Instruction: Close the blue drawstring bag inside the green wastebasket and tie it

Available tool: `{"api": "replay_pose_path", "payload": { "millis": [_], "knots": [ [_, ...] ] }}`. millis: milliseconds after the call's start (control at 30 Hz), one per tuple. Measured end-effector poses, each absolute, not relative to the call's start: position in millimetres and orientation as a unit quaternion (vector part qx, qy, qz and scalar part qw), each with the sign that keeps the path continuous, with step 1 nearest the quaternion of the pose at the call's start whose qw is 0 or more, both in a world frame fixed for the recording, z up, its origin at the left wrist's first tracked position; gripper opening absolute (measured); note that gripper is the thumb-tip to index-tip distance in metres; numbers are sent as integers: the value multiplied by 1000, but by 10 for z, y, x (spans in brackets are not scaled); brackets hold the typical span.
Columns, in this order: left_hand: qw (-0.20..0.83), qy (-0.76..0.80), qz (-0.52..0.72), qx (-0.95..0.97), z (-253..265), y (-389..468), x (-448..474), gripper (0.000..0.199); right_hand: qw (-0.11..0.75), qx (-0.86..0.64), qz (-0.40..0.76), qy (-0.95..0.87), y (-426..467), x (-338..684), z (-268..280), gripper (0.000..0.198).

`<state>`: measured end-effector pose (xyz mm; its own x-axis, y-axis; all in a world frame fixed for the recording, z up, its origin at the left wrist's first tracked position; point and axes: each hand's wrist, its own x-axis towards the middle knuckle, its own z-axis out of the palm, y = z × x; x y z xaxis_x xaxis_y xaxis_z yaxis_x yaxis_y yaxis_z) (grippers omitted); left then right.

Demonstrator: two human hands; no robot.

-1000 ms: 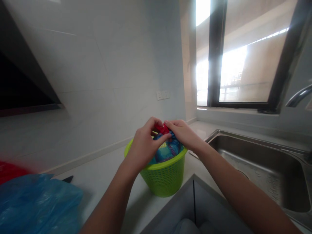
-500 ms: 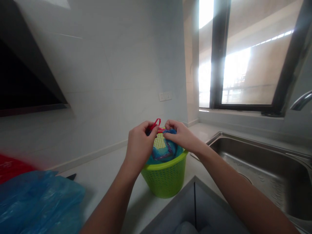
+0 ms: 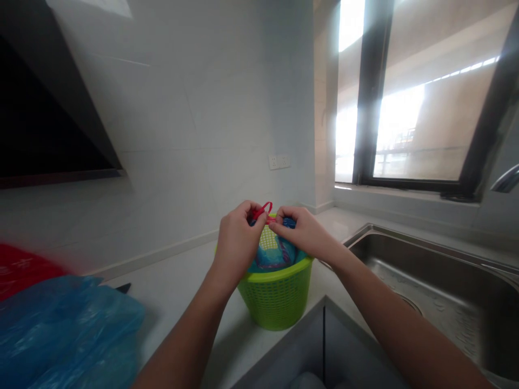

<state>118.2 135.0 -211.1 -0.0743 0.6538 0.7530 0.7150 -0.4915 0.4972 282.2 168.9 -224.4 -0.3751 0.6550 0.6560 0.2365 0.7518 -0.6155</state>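
Note:
A lime-green perforated plastic basket stands on the countertop, with a translucent blue plastic bag inside it. Over its far rim my left hand is closed in a pinch on a thin red string, part of which loops up above the thumb. My right hand faces it, thumb and forefinger pinched on the red string where it spans the small gap between the hands. Dark blue bunched plastic shows by the fingers of both hands. What lies inside the bag cannot be made out.
At the lower left lie a crumpled blue plastic bag and a blurred red bag, a dark pointed object beside them. A steel sink with a faucet is on the right. Behind are a wall socket and window.
The view has shifted slightly, so everything sits a little to the right. My right fingers have moved closer to the left ones along the red string; the left pinch stays.

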Motion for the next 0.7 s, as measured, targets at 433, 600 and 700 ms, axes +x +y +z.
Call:
{"api": "replay_pose_path", "payload": {
  "millis": [433, 600, 700],
  "knots": [
    [-40, -495, -489, -717, -2148, 1433, 1148, 16, 494, -233, 151, -824, 1582, 2825, -2239, 49],
    [-53, -489, -498, -714, -2145, 1437, 1153, 18, 498, -249, 141, -819, 1647, 2810, -2263, 39],
    [-53, -489, -515, -702, -2127, 1411, 1165, 22, 504, -273, 136, -808, 1663, 2807, -2272, 28]
  ]
}}
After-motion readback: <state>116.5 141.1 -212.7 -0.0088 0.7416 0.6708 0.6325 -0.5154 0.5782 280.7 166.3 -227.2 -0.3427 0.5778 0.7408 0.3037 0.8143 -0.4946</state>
